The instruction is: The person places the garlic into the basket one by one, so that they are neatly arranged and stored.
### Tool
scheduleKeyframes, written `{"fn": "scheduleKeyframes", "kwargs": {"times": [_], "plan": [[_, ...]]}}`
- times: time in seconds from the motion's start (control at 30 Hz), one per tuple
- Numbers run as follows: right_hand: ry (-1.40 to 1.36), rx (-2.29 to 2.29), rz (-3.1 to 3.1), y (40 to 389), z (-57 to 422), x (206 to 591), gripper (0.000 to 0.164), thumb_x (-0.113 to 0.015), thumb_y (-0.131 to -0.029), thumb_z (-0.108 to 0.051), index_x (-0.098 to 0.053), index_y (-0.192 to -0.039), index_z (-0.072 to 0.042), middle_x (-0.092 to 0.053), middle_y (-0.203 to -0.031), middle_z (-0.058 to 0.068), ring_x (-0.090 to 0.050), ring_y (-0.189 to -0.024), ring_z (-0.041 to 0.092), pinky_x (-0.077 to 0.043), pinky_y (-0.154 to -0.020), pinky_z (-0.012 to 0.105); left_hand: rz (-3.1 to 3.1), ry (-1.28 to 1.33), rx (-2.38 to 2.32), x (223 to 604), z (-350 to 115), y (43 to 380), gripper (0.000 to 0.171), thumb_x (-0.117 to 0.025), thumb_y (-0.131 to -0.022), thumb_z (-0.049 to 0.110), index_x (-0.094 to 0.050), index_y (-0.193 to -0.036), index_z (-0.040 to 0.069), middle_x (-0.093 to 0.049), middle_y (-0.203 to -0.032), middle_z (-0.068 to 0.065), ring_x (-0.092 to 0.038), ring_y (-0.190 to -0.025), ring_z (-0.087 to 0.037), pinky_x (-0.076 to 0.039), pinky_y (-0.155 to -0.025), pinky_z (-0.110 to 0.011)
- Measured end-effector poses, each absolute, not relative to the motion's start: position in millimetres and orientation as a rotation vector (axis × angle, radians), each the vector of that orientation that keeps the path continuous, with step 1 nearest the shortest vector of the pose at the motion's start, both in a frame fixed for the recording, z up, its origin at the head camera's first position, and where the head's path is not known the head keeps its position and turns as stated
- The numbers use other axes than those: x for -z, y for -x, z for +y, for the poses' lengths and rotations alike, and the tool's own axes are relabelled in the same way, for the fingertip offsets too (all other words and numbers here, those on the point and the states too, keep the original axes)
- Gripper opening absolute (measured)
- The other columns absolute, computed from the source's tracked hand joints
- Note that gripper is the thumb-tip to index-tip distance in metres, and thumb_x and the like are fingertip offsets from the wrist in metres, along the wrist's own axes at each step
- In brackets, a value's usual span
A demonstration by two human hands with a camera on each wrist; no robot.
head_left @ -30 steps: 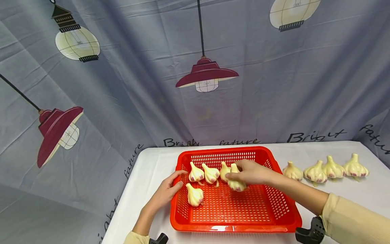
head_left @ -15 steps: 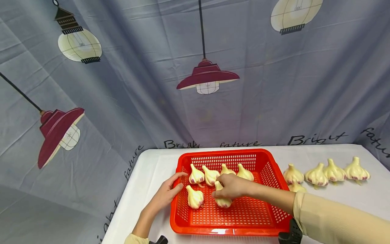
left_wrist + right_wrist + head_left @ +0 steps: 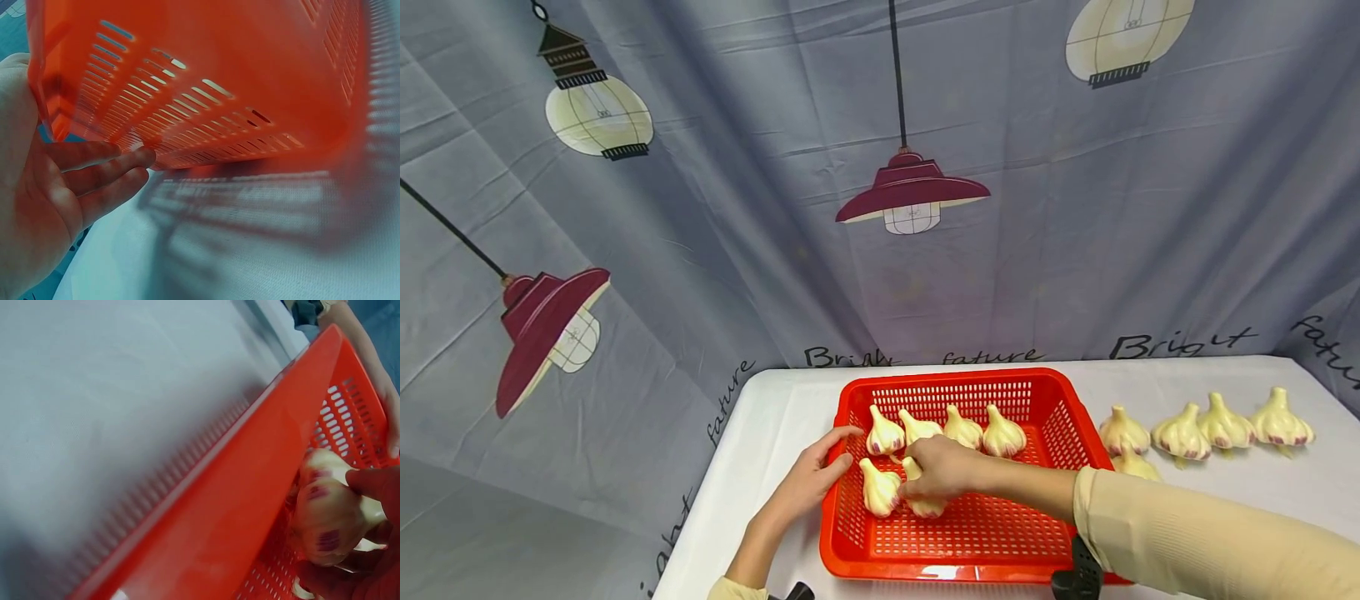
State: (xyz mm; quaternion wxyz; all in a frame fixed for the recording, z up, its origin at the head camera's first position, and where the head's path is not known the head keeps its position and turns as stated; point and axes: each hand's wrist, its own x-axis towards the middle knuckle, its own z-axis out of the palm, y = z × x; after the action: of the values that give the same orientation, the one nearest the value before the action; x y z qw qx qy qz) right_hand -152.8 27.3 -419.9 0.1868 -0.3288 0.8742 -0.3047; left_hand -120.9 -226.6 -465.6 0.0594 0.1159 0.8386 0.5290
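Observation:
A red plastic basket (image 3: 970, 573) with slotted walls stands on the white table. My right hand (image 3: 946, 468) is inside it, gripping a garlic bulb (image 3: 925, 507) close beside another garlic bulb (image 3: 880, 487) at the left. In the right wrist view, thumb and fingers hold the garlic bulb (image 3: 328, 519) from both sides. My left hand (image 3: 814, 473) holds the basket's left rim. Seen from the left wrist, several fingers (image 3: 103, 175) of that hand lie along the outside of the slotted wall. Behind the right hand, a row of garlic bulbs (image 3: 1003, 432) lines the basket's back.
To the basket's right, several garlic bulbs (image 3: 1182, 432) lie on the white table (image 3: 782, 400). One garlic bulb (image 3: 1135, 465) there is partly covered by the right sleeve (image 3: 1195, 521). A grey curtain (image 3: 955, 292) printed with lamps hangs behind the table.
My right hand let go of one garlic bulb in the back row. It now holds another, brought leftward and forward to beside the front-left bulb. The left hand stays at the rim.

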Motion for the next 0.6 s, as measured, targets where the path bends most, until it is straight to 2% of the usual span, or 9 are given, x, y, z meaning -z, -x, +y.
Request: {"fn": "scheduleKeyframes", "kwargs": {"times": [0.2, 0.37, 0.6], "plan": [[0.95, 0.811, 2.516, 151.8, 20.6, 426.0, 0.031, -0.083, -0.081, -0.027, -0.057, -0.072, -0.016, -0.048, -0.06, -0.007, -0.045, -0.054, 0.007, -0.037, -0.048, 0.025, 2.537, -0.352, -1.605, 466.0, -226.3, 121.1, 0.038, -0.053, -0.102, 0.01, -0.055, -0.14, 0.01, -0.058, -0.133, -0.009, -0.057, -0.114, -0.024, -0.05, -0.092, -0.028], [0.972, 0.718, 2.58, 149.5, 18.2, 429.8, 0.033, -0.085, -0.08, -0.033, -0.056, -0.072, -0.019, -0.049, -0.06, -0.008, -0.047, -0.055, 0.008, -0.039, -0.048, 0.029, 2.546, -0.336, -1.593, 465.8, -226.9, 121.1, 0.038, -0.053, -0.103, 0.012, -0.055, -0.14, 0.012, -0.057, -0.134, -0.008, -0.056, -0.116, -0.023, -0.049, -0.093, -0.027], [0.983, 0.677, 2.631, 149.6, 18.5, 431.5, 0.032, -0.084, -0.08, -0.033, -0.057, -0.071, -0.02, -0.05, -0.057, -0.009, -0.048, -0.053, 0.009, -0.042, -0.047, 0.031, 2.536, -0.325, -1.601, 464.5, -226.8, 120.8, 0.038, -0.052, -0.103, 0.013, -0.056, -0.14, 0.012, -0.057, -0.134, -0.009, -0.055, -0.113, -0.023, -0.05, -0.091, -0.028]]}}
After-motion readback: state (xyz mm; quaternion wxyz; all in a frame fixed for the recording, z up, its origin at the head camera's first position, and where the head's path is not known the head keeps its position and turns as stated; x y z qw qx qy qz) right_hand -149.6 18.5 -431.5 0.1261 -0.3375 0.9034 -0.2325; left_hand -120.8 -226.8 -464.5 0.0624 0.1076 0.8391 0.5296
